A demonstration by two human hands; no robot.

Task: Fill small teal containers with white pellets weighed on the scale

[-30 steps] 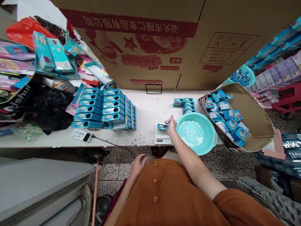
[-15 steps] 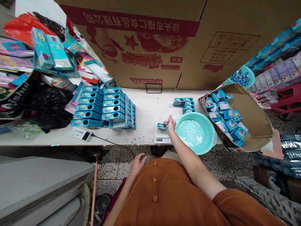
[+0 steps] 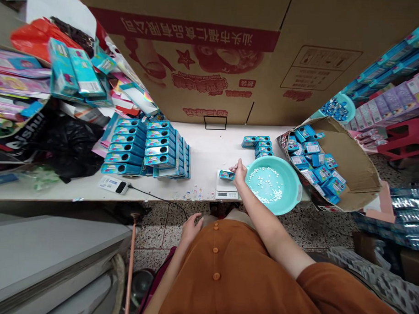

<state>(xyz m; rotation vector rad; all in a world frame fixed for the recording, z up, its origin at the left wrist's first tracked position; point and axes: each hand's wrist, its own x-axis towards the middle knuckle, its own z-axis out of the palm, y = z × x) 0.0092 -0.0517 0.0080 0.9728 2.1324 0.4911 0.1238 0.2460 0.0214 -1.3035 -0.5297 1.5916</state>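
My right hand (image 3: 240, 172) is beside a small blue box (image 3: 226, 175) with a dark round opening. Its fingers are pinched together; whatever they hold is too small or hidden to make out. The box lies on a white digital scale (image 3: 227, 194) at the table's front edge. Just right of the scale, a turquoise basin (image 3: 290, 201) contains loose white tablets (image 3: 278, 194). Down by my lap, my left hand (image 3: 192, 226) rests with loosely extended fingers and nothing in it.
Stacked blue boxes (image 3: 161, 146) stand left on the white table (image 3: 209, 152), with a smaller group (image 3: 263, 144) behind the basin. An open carton (image 3: 356, 180) of blue boxes is at the right. A large cardboard box (image 3: 211, 97) walls off the back; a black cable (image 3: 156, 197) crosses the front edge.
The view has shifted very slightly. My right hand stays by the box on the scale, its fingers moving only a little, and my left hand has not moved.
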